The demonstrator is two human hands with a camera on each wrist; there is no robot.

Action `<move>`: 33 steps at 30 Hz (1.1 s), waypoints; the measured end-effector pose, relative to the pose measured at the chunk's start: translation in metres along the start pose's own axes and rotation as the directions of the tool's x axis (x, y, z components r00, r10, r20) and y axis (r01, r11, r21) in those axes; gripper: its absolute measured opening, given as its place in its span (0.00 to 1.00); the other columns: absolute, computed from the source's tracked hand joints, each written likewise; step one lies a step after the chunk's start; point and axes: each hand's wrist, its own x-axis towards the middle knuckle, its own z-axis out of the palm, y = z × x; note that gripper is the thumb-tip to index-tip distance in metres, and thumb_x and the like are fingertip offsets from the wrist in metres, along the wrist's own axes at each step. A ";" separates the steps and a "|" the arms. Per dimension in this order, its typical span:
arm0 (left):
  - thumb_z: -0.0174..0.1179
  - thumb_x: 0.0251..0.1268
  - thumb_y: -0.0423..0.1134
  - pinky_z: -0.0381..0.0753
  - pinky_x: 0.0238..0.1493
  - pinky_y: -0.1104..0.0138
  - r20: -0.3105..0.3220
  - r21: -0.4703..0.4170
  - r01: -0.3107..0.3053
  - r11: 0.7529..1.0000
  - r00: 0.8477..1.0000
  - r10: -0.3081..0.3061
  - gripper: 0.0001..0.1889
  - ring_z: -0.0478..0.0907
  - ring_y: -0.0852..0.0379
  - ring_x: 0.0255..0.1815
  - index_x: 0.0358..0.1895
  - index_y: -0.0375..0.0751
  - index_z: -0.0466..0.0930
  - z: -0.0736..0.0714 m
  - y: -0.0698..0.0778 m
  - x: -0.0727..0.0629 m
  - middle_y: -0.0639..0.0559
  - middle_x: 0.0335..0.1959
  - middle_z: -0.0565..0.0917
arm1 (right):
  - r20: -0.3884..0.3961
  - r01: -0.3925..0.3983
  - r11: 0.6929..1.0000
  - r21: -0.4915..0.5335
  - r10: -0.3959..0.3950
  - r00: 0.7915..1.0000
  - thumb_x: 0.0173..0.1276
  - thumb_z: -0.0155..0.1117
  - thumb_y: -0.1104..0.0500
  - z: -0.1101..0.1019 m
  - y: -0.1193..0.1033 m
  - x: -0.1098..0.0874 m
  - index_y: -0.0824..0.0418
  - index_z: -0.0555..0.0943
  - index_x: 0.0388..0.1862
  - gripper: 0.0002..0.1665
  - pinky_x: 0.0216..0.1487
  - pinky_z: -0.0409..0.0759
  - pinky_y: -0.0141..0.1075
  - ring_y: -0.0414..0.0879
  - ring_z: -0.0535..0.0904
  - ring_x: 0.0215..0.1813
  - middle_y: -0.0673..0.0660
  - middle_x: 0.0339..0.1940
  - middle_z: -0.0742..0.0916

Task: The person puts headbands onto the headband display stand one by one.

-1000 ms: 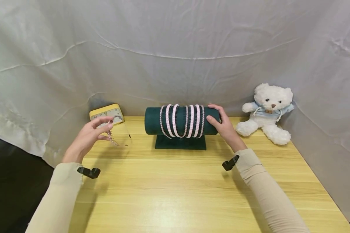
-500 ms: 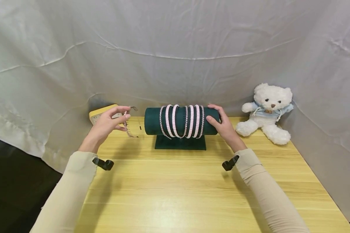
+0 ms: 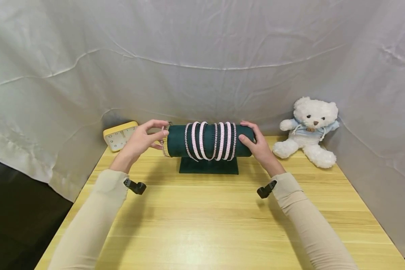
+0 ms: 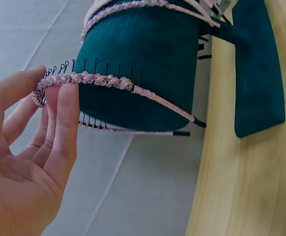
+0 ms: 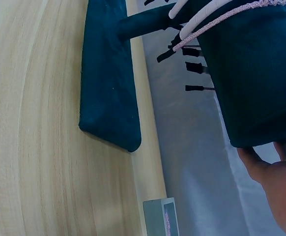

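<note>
A dark green velvet headband stand (image 3: 177, 141) has a horizontal roll on a flat base (image 4: 261, 73). Several pink headbands (image 3: 201, 140), some padded and some beaded, sit round the roll. At its left end, my left hand (image 3: 140, 139) pinches a pink beaded headband (image 4: 103, 80) between thumb and fingers. Its black comb teeth point toward the roll, and in the left wrist view its two ends straddle the roll's end. My right hand (image 3: 261, 148) grips the roll's right end, thumb in front and fingers over the top; its other fingers are mostly hidden.
A yellow clock (image 3: 119, 137) stands behind my left hand. A white teddy bear (image 3: 310, 131) in a blue hoodie sits at the back right. Grey cloth (image 3: 202, 75) hangs behind the wooden table (image 3: 195, 225). The right wrist view shows a small grey box-like object (image 5: 155, 216).
My left hand has carried the beaded headband rightward from beside the clock to the roll's left end. The clock face shows more fully. My right hand and the stand have stayed put.
</note>
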 end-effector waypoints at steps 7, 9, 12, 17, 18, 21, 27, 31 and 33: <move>0.67 0.81 0.47 0.93 0.47 0.61 0.004 -0.014 0.018 1.000 1.000 -0.018 0.28 0.83 0.51 0.48 0.78 0.47 0.75 0.013 0.003 0.007 0.42 0.69 0.76 | -0.003 -0.009 1.000 -0.002 0.009 1.000 0.85 0.62 0.52 -0.001 -0.001 0.000 0.55 0.65 0.84 0.34 0.82 0.64 0.58 0.52 0.61 0.88 0.48 0.90 0.65; 0.67 0.80 0.46 0.93 0.47 0.60 -0.003 -0.007 0.022 1.000 1.000 -0.022 0.30 0.83 0.51 0.48 0.80 0.49 0.73 0.014 0.003 0.008 0.41 0.69 0.75 | -0.002 -0.010 1.000 0.001 0.010 1.000 0.85 0.62 0.52 -0.001 -0.001 -0.001 0.55 0.66 0.84 0.34 0.83 0.64 0.58 0.52 0.61 0.88 0.47 0.89 0.65; 0.67 0.80 0.46 0.94 0.47 0.59 -0.006 0.006 0.028 1.000 1.000 -0.028 0.32 0.83 0.48 0.50 0.82 0.51 0.70 0.015 0.005 0.009 0.40 0.70 0.73 | -0.002 -0.006 1.000 0.002 0.006 1.000 0.85 0.62 0.53 -0.001 -0.001 -0.001 0.53 0.67 0.84 0.33 0.83 0.63 0.58 0.52 0.60 0.88 0.48 0.89 0.65; 0.68 0.80 0.43 0.94 0.48 0.57 0.017 0.033 0.044 0.998 0.999 -0.045 0.31 0.82 0.45 0.54 0.81 0.47 0.73 0.017 0.007 0.010 0.40 0.73 0.68 | 0.000 -0.002 1.000 0.006 0.002 1.000 0.85 0.62 0.53 -0.001 -0.001 -0.001 0.50 0.68 0.83 0.32 0.83 0.64 0.55 0.51 0.60 0.88 0.51 0.90 0.65; 0.68 0.80 0.43 0.93 0.48 0.57 0.020 0.038 0.046 0.998 0.999 -0.047 0.30 0.82 0.45 0.55 0.81 0.46 0.74 0.018 0.007 0.010 0.39 0.73 0.67 | 0.001 -0.001 1.000 0.006 0.001 1.000 0.85 0.62 0.53 -0.001 -0.001 -0.001 0.50 0.68 0.83 0.32 0.82 0.65 0.54 0.51 0.60 0.89 0.51 0.90 0.65; 0.68 0.80 0.43 0.93 0.49 0.57 0.020 0.048 0.044 0.998 0.999 -0.045 0.29 0.82 0.44 0.56 0.80 0.46 0.75 0.019 0.007 0.010 0.39 0.74 0.66 | 0.003 -0.005 1.000 0.007 0.005 1.000 0.85 0.62 0.53 -0.001 -0.001 -0.001 0.51 0.68 0.83 0.32 0.81 0.66 0.52 0.51 0.60 0.88 0.52 0.90 0.65; 0.64 0.83 0.52 0.92 0.55 0.53 -0.005 0.164 -0.019 0.986 1.000 0.020 0.26 0.80 0.43 0.63 0.77 0.50 0.78 0.015 0.002 0.010 0.41 0.74 0.70 | -0.005 -0.002 1.000 0.006 0.002 1.000 0.85 0.62 0.53 -0.001 -0.002 -0.001 0.53 0.67 0.84 0.33 0.83 0.63 0.57 0.52 0.60 0.88 0.50 0.90 0.65; 0.59 0.86 0.51 0.82 0.70 0.45 -0.024 0.249 -0.121 0.961 0.991 0.130 0.23 0.77 0.42 0.69 0.76 0.48 0.79 0.011 -0.012 0.013 0.42 0.74 0.73 | -0.004 0.001 1.000 0.004 -0.001 1.000 0.85 0.63 0.53 -0.002 -0.002 -0.001 0.52 0.68 0.83 0.33 0.84 0.62 0.58 0.52 0.59 0.89 0.52 0.90 0.65; 0.57 0.88 0.47 0.76 0.75 0.42 -0.014 0.252 -0.176 0.952 0.983 0.185 0.23 0.74 0.41 0.72 0.77 0.46 0.78 0.010 -0.021 0.015 0.42 0.76 0.74 | -0.003 0.002 1.000 0.008 -0.002 1.000 0.85 0.63 0.53 -0.001 -0.002 -0.001 0.52 0.68 0.83 0.32 0.84 0.62 0.58 0.52 0.59 0.89 0.54 0.90 0.65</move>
